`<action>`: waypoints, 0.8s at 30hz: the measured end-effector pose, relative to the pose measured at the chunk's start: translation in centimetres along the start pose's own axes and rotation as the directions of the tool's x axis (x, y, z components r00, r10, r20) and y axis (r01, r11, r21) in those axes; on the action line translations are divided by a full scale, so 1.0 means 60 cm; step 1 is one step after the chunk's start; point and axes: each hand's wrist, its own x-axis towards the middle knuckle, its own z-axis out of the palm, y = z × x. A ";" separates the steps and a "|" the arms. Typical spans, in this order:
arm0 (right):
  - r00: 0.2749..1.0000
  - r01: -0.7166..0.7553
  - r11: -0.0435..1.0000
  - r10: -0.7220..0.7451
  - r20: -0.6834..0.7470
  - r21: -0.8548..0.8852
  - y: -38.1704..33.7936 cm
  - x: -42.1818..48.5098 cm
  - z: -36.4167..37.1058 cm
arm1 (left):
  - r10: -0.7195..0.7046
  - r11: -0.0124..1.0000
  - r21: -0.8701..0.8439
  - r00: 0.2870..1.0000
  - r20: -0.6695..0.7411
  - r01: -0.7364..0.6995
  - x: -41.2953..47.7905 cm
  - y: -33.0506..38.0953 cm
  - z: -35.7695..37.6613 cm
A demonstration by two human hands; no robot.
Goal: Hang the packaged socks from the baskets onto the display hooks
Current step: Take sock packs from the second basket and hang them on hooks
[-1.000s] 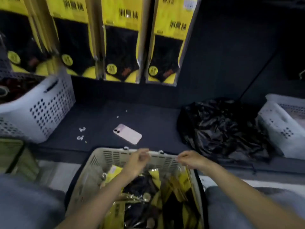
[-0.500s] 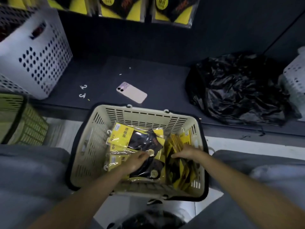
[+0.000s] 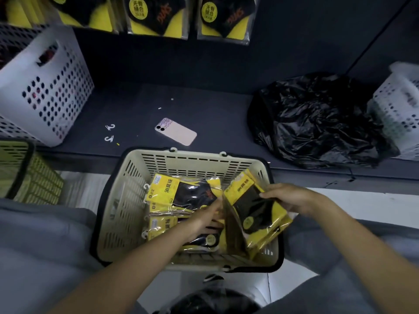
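Note:
A beige basket with a black rim stands between my knees and holds several yellow-and-black sock packages. My right hand grips a bunch of sock packages, tilted up at the basket's right side. My left hand reaches into the middle of the basket, its fingers among the packages lying flat there; its grasp is hidden. More sock packages hang on the display at the top.
On the dark shelf lie a pink phone and two white plastic hooks. A white perforated basket stands left, a black plastic bag and another white basket right. A green basket sits lower left.
My view has tilted down from the hanging display to the basket. Both hands went from the basket's far rim into it, and my right hand has lifted a bunch of packages.

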 end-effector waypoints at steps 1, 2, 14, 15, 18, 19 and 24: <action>0.999 0.027 0.998 -0.028 0.021 0.062 -0.005 -0.018 -0.011 | 0.018 0.996 -0.086 1.000 0.023 -0.016 -0.001 0.015 0.006; 0.997 0.055 0.991 -0.061 0.048 0.121 -0.009 -0.032 -0.018 | 0.040 0.985 -0.169 0.998 0.037 -0.034 -0.003 0.032 0.011; 0.839 0.544 0.818 -0.530 -0.124 0.184 -0.122 -0.071 0.016 | 0.474 0.855 -0.114 0.852 -0.223 -0.506 -0.117 0.227 -0.044; 0.785 0.615 0.777 -0.585 -0.206 0.135 -0.136 -0.073 0.017 | 0.510 0.840 -0.060 0.823 -0.249 -0.539 -0.131 0.245 -0.048; 0.588 0.787 0.615 -0.719 -0.370 0.056 -0.191 -0.090 0.016 | 0.637 0.768 0.138 0.726 -0.259 -0.625 -0.172 0.302 -0.058; 0.535 0.823 0.566 -0.744 -0.400 0.048 -0.211 -0.096 0.017 | 0.680 0.733 0.183 0.693 -0.242 -0.655 -0.184 0.322 -0.060; 0.365 0.917 0.395 -0.777 -0.513 0.053 -0.309 -0.128 0.026 | 0.800 0.600 0.260 0.571 -0.186 -0.756 -0.238 0.408 -0.066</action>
